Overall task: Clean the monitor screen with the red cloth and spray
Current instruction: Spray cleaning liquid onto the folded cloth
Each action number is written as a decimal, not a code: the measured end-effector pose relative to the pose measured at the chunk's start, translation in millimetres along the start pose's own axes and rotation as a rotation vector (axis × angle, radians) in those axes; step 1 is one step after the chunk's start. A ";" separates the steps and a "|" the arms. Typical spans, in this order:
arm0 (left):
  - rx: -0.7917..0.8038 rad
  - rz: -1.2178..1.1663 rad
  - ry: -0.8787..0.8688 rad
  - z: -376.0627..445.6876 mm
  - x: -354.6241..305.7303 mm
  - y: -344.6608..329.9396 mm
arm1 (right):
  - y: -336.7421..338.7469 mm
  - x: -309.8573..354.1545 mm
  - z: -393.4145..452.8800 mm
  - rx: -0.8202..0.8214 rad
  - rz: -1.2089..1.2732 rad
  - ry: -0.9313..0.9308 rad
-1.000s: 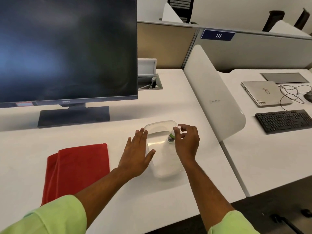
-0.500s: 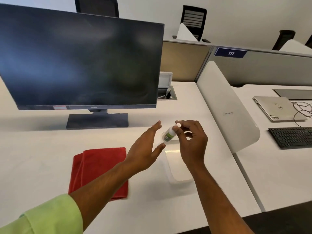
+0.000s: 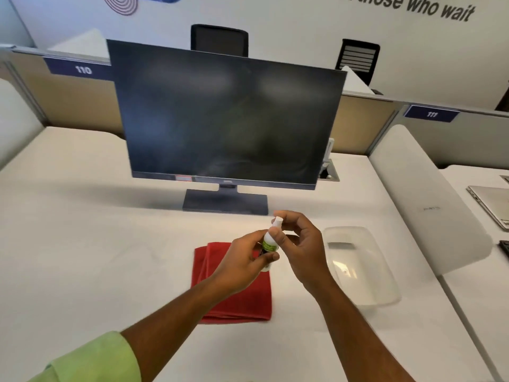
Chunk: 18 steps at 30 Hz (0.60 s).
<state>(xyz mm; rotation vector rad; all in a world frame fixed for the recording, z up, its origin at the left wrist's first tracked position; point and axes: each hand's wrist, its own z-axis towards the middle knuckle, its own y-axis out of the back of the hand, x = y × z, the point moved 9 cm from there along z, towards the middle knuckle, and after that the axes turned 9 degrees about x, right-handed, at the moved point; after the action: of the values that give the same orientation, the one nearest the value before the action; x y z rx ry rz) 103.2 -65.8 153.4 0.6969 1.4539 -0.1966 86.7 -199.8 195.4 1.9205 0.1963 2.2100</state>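
A dark monitor (image 3: 223, 119) stands on its stand at the back of the white desk (image 3: 82, 244). In front of it I hold a small white spray bottle (image 3: 269, 244) with a green label, upright above the desk. My left hand (image 3: 245, 260) grips the bottle's body. My right hand (image 3: 300, 244) pinches the bottle near its white cap with thumb and fingers. The folded red cloth (image 3: 237, 296) lies flat on the desk beneath my left hand, partly hidden by my forearm.
A clear plastic tray (image 3: 366, 288) sits on the desk right of my hands. A white divider panel (image 3: 421, 205) separates the neighbouring desk, where a laptop (image 3: 493, 205) lies. A cable box opening (image 3: 329, 172) is behind the monitor's right corner. Office chairs stand beyond the partition.
The bottle was lifted out of the tray and brought left over the cloth. My left hand, open before, now grips the bottle. The view tilted up toward the monitor.
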 end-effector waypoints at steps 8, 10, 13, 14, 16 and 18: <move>0.089 -0.200 0.162 -39.5 37.9 35.1 | -63.0 -4.8 -7.9 0.120 0.013 -0.104; 0.149 -0.248 0.181 -48.9 41.0 39.7 | -76.3 -5.4 -10.0 0.144 0.013 -0.123; 0.186 -0.312 0.201 -62.5 48.3 51.8 | -93.6 -4.2 -13.1 0.132 0.021 -0.129; 0.182 -0.324 0.203 -65.5 50.5 55.0 | -96.3 -2.3 -14.1 0.106 0.018 -0.120; 0.153 -0.316 0.199 -71.2 55.9 61.0 | -100.6 2.0 -15.4 0.031 0.009 -0.097; 0.090 -0.286 0.191 -74.8 62.3 64.3 | -101.9 5.7 -16.9 -0.044 -0.007 -0.081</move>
<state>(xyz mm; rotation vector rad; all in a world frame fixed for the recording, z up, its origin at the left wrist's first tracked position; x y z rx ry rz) 83.0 43.3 117.3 0.5891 1.7356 -0.4280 76.2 -99.1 174.5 1.9777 0.1407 2.1098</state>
